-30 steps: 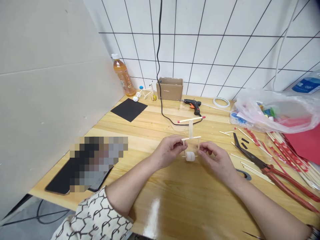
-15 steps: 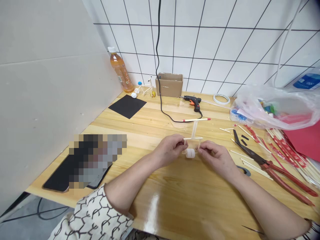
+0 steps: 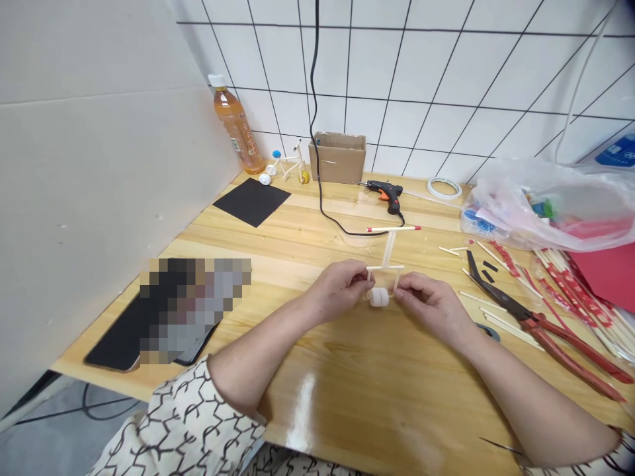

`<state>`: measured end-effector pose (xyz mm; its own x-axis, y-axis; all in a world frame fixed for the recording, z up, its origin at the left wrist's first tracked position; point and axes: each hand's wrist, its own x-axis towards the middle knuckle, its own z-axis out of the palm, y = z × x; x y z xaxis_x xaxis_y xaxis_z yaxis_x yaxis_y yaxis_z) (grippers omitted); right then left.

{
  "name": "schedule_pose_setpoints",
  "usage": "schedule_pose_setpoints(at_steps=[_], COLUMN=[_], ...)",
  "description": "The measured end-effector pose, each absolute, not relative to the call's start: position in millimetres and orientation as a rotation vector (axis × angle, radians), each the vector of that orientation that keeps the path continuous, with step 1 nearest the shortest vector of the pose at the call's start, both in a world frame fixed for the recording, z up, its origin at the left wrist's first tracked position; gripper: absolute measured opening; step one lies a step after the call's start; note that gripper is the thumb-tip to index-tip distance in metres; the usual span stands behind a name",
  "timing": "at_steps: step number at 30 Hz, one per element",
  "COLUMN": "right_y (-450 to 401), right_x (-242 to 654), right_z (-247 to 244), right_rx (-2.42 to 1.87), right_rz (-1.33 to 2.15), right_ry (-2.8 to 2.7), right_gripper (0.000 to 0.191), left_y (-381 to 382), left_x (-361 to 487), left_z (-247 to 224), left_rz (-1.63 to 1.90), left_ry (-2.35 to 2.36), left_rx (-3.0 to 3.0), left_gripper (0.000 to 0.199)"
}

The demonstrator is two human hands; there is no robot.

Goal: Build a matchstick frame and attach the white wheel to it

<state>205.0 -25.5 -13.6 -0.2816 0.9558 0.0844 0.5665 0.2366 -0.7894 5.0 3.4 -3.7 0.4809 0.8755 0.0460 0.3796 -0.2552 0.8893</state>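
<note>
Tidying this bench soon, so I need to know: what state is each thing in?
Left hand, gripping the wooden stick frame
Right hand, pinching the frame beside the white wheel
Hot glue gun, lying unheld
Drink bottle, upright, capped
Cardboard box, open
Red-handled pliers, handles apart
Plastic bag, bulging

Your view tipped; tabletop rode higher in frame, plastic bottle (image 3: 237, 129) and cardboard box (image 3: 337, 158) climbing toward top edge. Wooden-stick frame (image 3: 384, 268) turned between your left hand (image 3: 340, 289) and right hand (image 3: 431, 307), both also higher in frame. Upright stick (image 3: 389, 248) went from near vertical to leaning right at top. Red-tipped top bar (image 3: 394, 228), sloped at first, levelled out. White wheel (image 3: 378, 297) rose with frame, ending just beside your left fingers (image 3: 360, 281).
</note>
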Motion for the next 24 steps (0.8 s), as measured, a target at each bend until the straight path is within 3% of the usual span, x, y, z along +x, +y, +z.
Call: schedule_pose_setpoints(at_steps=[24], right_y=[-29.3], right_x=[202.7], right_z=[-12.2], right_rx=[-1.469], right_rz=[0.851], right_ry=[-1.98], right_gripper=[0.019], left_y=[1.7], left_x=[5.7], left_z=[-3.5], left_rz=[0.681], left_ry=[1.051], left_rx=[1.742], left_gripper=[0.011])
